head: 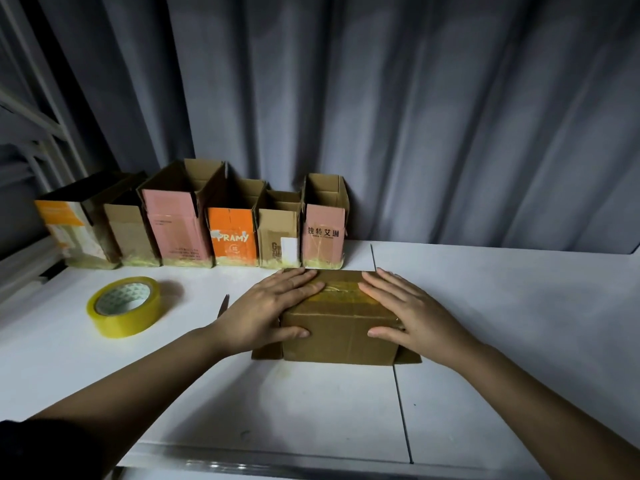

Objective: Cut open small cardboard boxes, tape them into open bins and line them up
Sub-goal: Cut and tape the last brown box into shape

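Near the middle of the white table point(311, 403) lies a small brown cardboard box point(341, 336), rectangular and matt, with a strip of glossy yellowish tape along its top face. Short flaps stick out flat at both lower ends of it. The left hand point(268, 311) lies flat on the left part of the top, fingers straight and close together, and the thumb presses on the front face. The right hand point(410, 311) lies the same way on the right part, fingers straight and a little spread, thumb on the front face too. Both forearms come in from the bottom corners, and a dark sleeve shows at the lower left.

Just left of the left hand a thin pointed metal tool point(223, 304) lies on the table; what kind of tool it is I cannot tell, because the hand hides most of it. Further left sits a roll of yellow transparent tape point(123, 306), round, tilted slightly.

Behind the box six open cardboard bins point(194, 223) stand in a row, touching each other, with yellow tape along their bottom edges. Two are pink, one orange with the word "PRAMY", the others brown or partly white. Behind everything hangs a grey curtain point(415, 116) with soft vertical folds.
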